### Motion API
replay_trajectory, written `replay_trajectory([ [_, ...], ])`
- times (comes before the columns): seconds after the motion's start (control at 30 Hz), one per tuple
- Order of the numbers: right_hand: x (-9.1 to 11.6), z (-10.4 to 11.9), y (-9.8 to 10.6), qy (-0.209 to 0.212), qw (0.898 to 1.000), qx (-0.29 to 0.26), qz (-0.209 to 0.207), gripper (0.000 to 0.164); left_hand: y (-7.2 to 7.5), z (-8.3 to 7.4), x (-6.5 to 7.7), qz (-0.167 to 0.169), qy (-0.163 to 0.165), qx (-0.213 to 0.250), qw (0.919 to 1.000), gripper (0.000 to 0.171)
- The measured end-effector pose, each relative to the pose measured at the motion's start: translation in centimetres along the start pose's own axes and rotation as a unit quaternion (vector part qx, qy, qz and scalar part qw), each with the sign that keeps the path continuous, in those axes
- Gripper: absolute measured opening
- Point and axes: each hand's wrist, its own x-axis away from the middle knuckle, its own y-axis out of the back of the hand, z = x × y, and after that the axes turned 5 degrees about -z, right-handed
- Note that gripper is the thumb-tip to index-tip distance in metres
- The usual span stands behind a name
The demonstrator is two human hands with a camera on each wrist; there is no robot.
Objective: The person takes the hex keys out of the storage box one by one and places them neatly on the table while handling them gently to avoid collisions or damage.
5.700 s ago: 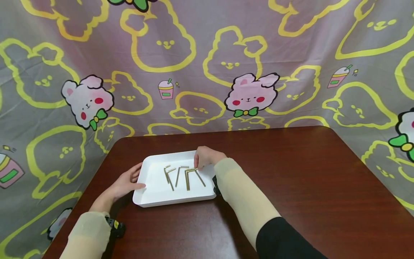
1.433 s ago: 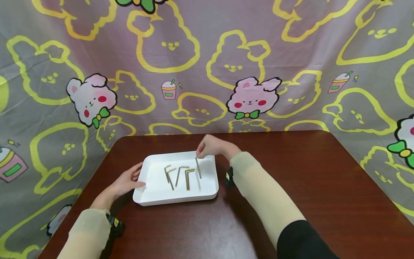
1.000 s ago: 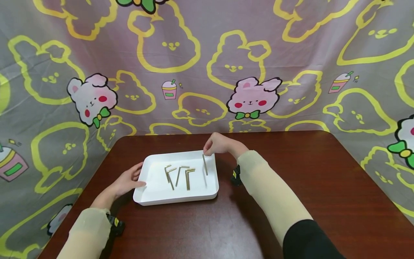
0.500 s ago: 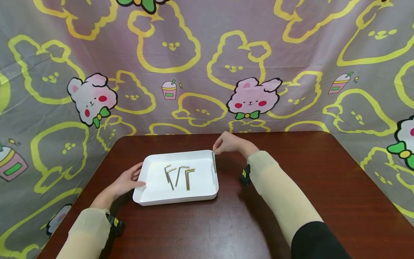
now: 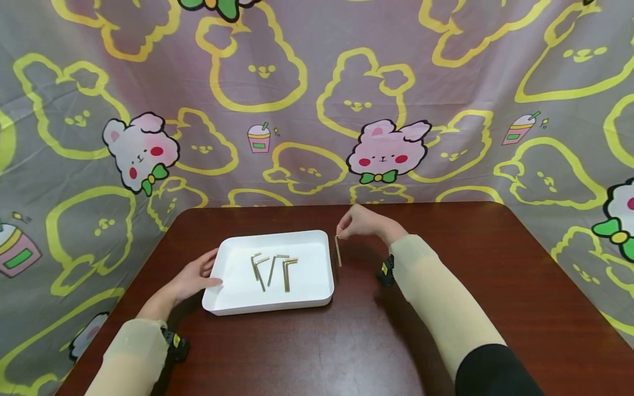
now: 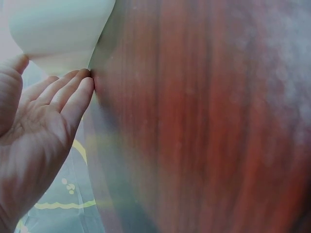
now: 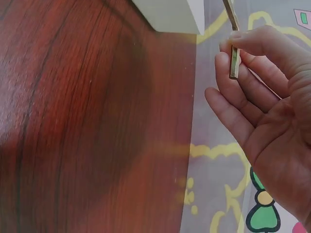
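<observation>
A white rectangular tray (image 5: 307,302) stands on the table with several brass-coloured L-shaped hex keys (image 5: 287,275) lying in its middle. Just beyond the tray's right end, my right hand (image 5: 364,221) pinches one hex key (image 5: 339,253) between thumb and fingertips, and its long arm hangs down. In the right wrist view the short arm of this hex key (image 7: 234,63) sticks out past the thumb, its end six-sided. My left hand (image 5: 193,279) is at the tray's left end, thumb on the rim. The left wrist view shows its fingers (image 6: 73,97) fairly straight, their tips against the tray's side.
The dark brown table (image 5: 446,264) extends to the right of the tray and in front of it. A patterned curtain (image 5: 307,110) hangs behind the table and along its sides. A black wrist camera (image 5: 386,269) sits on the right wrist.
My right hand has lifted a hex key out of the tray and carried it rightward across the rim, past the right end. My left hand stays at the tray's left end.
</observation>
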Motion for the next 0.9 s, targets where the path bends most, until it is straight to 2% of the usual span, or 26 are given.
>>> replay_trajectory([
  [0.3, 0.4, -1.3, 0.3, 0.007, 1.0, 0.007, -0.002, 0.01, 0.1, 0.1, -0.1, 0.001, -0.008, 0.001, 1.0, 0.091],
  [0.63, 0.5, -2.8, 0.3, -0.005, 1.0, -0.005, 0.005, 0.008, 0.3, 0.5, -0.5, 0.007, -0.015, 0.008, 0.9998, 0.092],
  [0.9, 0.7, -3.4, -0.1, -0.018, 1.0, -0.012, 0.01, 0.008, 0.2, 0.4, -0.2, 0.003, -0.009, 0.009, 0.9999, 0.091],
])
